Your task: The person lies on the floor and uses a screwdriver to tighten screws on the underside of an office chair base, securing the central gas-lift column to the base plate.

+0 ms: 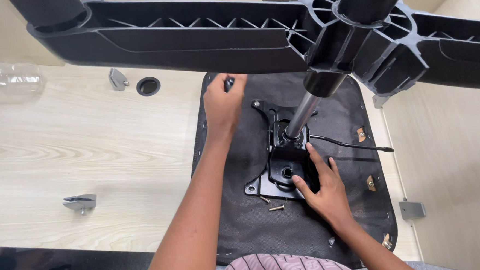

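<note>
- Here, an office-chair seat (245, 228) lies upside down on the light wood desk (87, 154), black fabric underside facing up.
- Black metal mechanism plate (282, 160) sits on the middle of the seat; the chrome gas cylinder (302, 115) rises out of it to the five-star base (300, 33), which fills the top of the view.
- Left hand (225, 105) is at the seat's far edge, fingers curled tight around a small dark object, probably a tool handle; too covered to say which.
- Right hand (322, 188) lies flat and uncurled, gripping nothing, fingertips pressing on the near right edge of the plate.
- One bolt (256, 104) is seated at the plate's far left corner.
- Two loose bolts (274, 204) lie on the fabric just beside the plate's near left corner, not yet in.
- Thin black lever (355, 144) sticks out from the plate toward the right.
- Judged step: fixing the plate to the seat, partway done, right hand steadying it.
- Next move likely calls for the plate holes staying lined up with the seat inserts, a loose bolt started straight, and the plate kept from shifting under the heavy base overhead.
- Metal brackets (79, 202) and a round cable hole (148, 86) are on the desk, well apart from the seat.
</note>
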